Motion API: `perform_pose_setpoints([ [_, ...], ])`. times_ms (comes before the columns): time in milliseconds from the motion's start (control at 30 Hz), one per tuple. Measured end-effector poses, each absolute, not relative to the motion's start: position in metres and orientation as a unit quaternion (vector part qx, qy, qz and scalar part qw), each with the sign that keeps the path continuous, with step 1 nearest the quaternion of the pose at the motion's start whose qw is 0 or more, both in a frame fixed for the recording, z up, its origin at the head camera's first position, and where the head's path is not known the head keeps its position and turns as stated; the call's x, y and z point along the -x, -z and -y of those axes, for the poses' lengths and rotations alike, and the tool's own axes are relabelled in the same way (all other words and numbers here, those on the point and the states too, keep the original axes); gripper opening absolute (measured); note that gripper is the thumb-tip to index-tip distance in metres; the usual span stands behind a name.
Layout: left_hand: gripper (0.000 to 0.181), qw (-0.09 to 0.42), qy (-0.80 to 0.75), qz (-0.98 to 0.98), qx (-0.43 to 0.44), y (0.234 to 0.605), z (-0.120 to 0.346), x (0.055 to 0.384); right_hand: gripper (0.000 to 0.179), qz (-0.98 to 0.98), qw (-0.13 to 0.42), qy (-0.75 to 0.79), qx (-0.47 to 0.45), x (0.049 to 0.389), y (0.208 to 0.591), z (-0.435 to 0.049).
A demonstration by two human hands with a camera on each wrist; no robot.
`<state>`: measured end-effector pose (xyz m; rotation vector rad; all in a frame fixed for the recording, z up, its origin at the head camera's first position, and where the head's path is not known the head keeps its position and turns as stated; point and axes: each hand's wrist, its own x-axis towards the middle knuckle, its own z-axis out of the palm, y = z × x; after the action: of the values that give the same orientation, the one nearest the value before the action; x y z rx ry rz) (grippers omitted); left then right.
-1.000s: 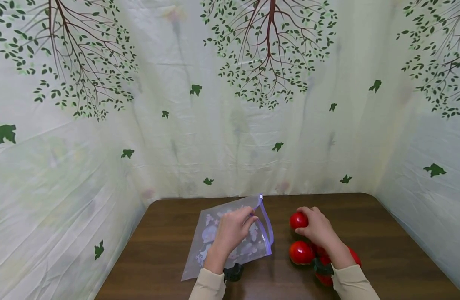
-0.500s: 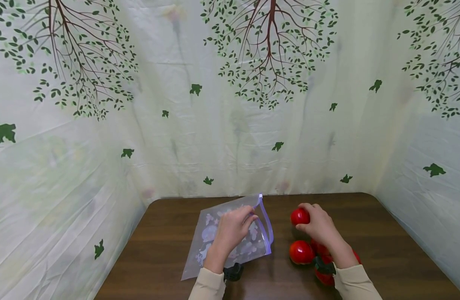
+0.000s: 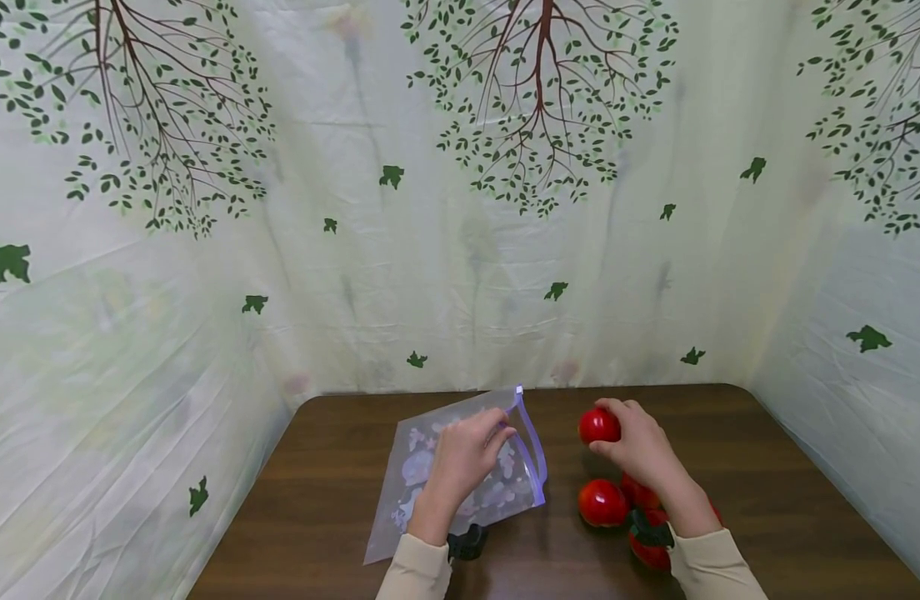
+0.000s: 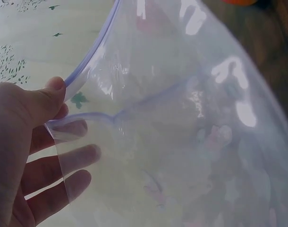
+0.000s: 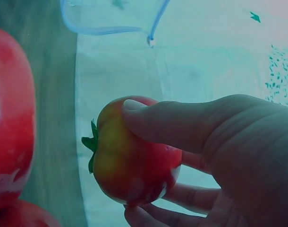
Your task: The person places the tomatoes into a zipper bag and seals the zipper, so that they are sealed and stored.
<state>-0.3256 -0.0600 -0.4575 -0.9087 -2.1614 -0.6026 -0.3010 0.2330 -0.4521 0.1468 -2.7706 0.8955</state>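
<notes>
In the head view a translucent zip bag [image 3: 415,454] with a purple rim and pale printed patterns stands tilted at the table's middle, its mouth gaping to the right. My left hand [image 3: 463,454] holds that rim; the left wrist view shows the thumb [image 4: 49,97] pinching the purple strip, with other fingers behind the clear film. A tomato [image 3: 597,425] is in my right hand [image 3: 643,450], above the table. Seen from the right wrist, this tomato [image 5: 134,156] is red with a yellow patch and green leaves, gripped between thumb and fingers.
Several more red round fruits [image 3: 602,503] lie on the brown wooden table [image 3: 550,554], partly hidden under my right wrist. A pale curtain [image 3: 467,333] printed with trees and leaves encloses the table at the back and sides.
My right hand has risen slightly with the tomato, away from the fruits on the table. The left hand and bag stay almost where they were.
</notes>
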Motion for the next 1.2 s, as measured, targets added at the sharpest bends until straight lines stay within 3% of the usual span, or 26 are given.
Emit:
perform_pose_setpoints([
  [1200, 0.011, 0.374, 0.268, 0.821, 0.337, 0.451, 0.056, 0.324, 0.070, 0.925, 0.143, -0.344, -0.070, 0.285, 0.428, -0.218],
])
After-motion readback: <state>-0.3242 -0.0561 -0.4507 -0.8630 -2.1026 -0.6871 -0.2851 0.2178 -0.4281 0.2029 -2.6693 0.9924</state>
